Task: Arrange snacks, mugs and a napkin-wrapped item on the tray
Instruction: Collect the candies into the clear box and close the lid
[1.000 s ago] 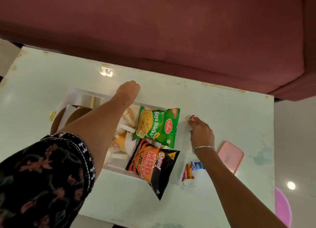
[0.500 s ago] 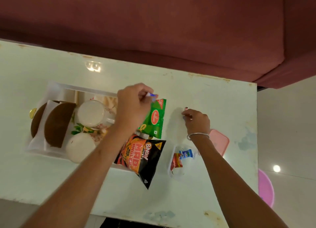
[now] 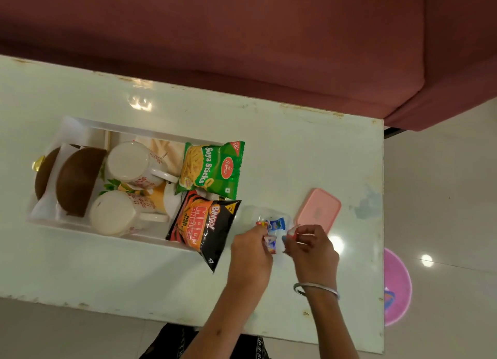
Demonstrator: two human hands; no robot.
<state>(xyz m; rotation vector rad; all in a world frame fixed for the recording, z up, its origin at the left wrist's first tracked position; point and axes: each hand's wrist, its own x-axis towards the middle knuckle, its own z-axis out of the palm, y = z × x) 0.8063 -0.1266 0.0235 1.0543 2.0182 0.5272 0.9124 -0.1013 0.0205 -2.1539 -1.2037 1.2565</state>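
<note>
While both hands work at the small clear tub [image 3: 271, 217] of wrapped sweets, the tray [image 3: 80, 225] sits to their left on the white table [image 3: 295, 148], well apart from the tub; L hand [image 3: 251, 253] pinches a small wrapped sweet [image 3: 270, 244] betw thumb and fingers, R hand [image 3: 313, 251] pinches another red-ended wrapper [image 3: 291, 233], both closed on their bits; tub lies just beyond the fingertips, touching or nearly touching them, can't tell which. Key relation: tray is left of the hands, long axis running left-right, so L hand is nearer for any carry over. Black Bingo packet [image 3: 205, 225] hangs over the tray's near right corner, betw tub and tray, so it's the thing in the way; green Soya Sticks packet [image 3: 212, 167] lies just behind it on the tray's right end. Tray also holds two mugs [image 3: 129, 165], upside down, plus two brown rounds on a napkin [image 3: 76, 179] at the left end; little bare floor left. Pink lid [image 3: 318, 209] lies just right of tub, clear of the route. Judgement: sweets prob go in or beside the tub next; risk is nudging the overhanging packet.
</note>
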